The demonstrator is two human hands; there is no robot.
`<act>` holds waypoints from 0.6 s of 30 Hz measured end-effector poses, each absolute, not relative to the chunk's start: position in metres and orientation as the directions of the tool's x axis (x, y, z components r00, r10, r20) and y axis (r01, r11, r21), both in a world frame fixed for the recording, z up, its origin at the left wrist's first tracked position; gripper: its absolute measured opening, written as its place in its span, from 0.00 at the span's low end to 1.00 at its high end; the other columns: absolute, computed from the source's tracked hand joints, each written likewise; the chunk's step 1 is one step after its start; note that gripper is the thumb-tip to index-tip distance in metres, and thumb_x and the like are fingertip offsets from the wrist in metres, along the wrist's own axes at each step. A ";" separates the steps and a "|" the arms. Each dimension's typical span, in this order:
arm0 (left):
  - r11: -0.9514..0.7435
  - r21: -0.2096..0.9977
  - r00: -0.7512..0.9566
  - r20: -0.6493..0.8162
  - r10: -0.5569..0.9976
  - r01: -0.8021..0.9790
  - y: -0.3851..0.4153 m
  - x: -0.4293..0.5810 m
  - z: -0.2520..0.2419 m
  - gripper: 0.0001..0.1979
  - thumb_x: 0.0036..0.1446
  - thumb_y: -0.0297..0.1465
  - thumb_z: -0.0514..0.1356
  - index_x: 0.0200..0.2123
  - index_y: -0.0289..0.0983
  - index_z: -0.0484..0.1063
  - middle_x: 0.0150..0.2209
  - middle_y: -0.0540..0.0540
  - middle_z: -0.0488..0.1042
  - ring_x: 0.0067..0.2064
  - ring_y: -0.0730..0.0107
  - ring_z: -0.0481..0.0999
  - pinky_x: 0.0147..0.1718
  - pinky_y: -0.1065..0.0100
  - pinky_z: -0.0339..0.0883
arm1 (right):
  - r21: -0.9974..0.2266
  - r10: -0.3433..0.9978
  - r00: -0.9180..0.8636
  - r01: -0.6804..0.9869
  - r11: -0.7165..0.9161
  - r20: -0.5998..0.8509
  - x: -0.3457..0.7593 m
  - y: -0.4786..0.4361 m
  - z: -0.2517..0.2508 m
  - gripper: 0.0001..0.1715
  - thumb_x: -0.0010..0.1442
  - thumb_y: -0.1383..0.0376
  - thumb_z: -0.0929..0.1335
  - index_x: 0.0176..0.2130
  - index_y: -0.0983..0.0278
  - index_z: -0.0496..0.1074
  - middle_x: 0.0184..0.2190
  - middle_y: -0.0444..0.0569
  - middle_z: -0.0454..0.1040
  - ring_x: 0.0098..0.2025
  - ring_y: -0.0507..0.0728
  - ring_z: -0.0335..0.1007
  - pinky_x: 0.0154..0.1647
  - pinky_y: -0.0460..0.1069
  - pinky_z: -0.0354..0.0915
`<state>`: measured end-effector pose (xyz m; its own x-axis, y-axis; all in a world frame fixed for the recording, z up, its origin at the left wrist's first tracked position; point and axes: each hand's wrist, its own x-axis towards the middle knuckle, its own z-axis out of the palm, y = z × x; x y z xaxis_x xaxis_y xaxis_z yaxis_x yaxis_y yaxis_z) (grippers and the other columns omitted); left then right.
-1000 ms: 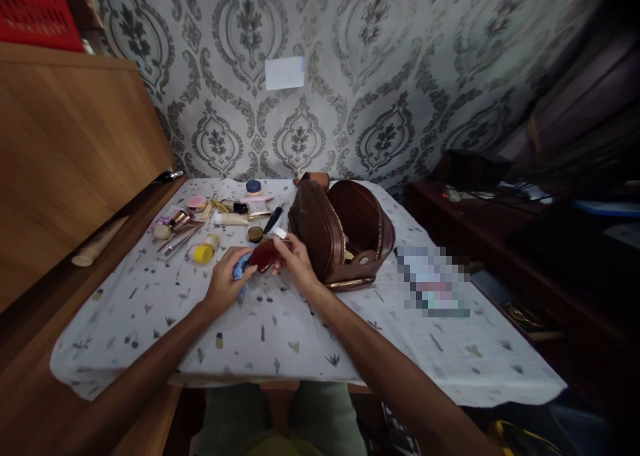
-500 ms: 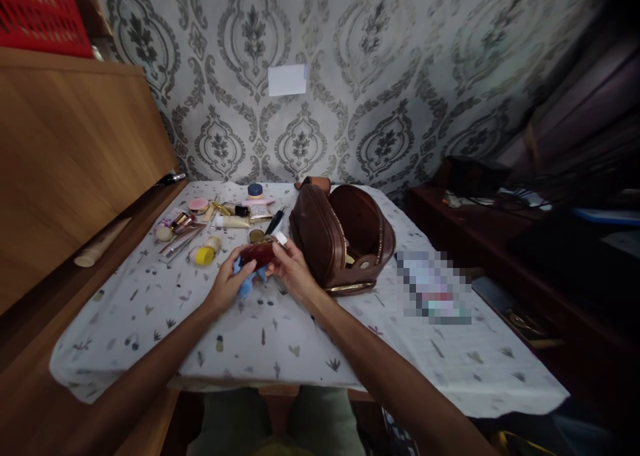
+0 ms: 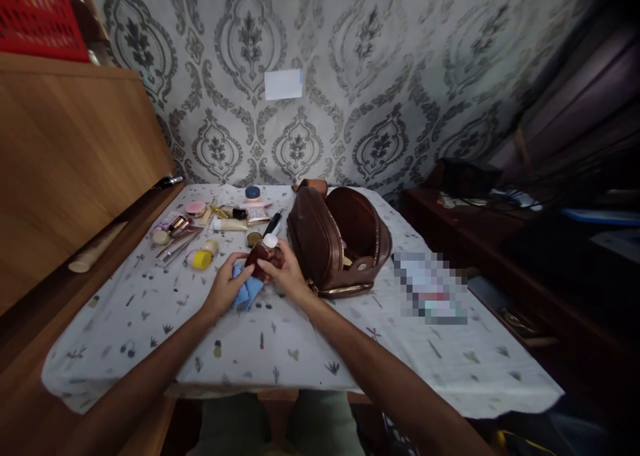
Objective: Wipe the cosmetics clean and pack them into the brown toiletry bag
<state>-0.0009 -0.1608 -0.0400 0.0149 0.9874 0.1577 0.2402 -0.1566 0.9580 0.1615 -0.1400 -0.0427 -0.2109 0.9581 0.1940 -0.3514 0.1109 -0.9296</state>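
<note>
My right hand (image 3: 286, 275) grips a small dark red bottle (image 3: 261, 257) with a white cap, held nearly upright above the table. My left hand (image 3: 225, 287) holds a blue cloth (image 3: 249, 293) against the lower side of the bottle. Just to the right stands an open brown leather bag (image 3: 340, 240) with a gold zip. Both hands are over the white patterned tablecloth (image 3: 280, 336).
Several cosmetics lie at the back left of the table: a yellow-capped jar (image 3: 202, 259), a cream tube (image 3: 230, 225), a blue-lidded pot (image 3: 253, 192), brushes (image 3: 175, 246). A wooden cabinet (image 3: 60, 169) flanks the left. A blurred-out flat item (image 3: 430, 288) lies at the right, dark furniture beyond.
The bottle has been turned from lying sideways to nearly upright, cap up. The blue cloth has slid lower along it in my left hand.
</note>
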 end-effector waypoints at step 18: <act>-0.334 0.780 0.116 0.324 0.939 0.530 -0.154 -0.010 -0.048 0.17 0.57 0.44 0.54 0.41 0.38 0.71 0.40 0.44 0.78 0.44 0.57 0.76 0.46 0.59 0.69 | -0.896 0.906 -0.207 0.178 0.407 0.370 0.165 -0.148 -0.038 0.18 0.51 0.60 0.74 0.41 0.63 0.72 0.32 0.43 0.69 0.31 0.51 0.63 0.29 0.43 0.59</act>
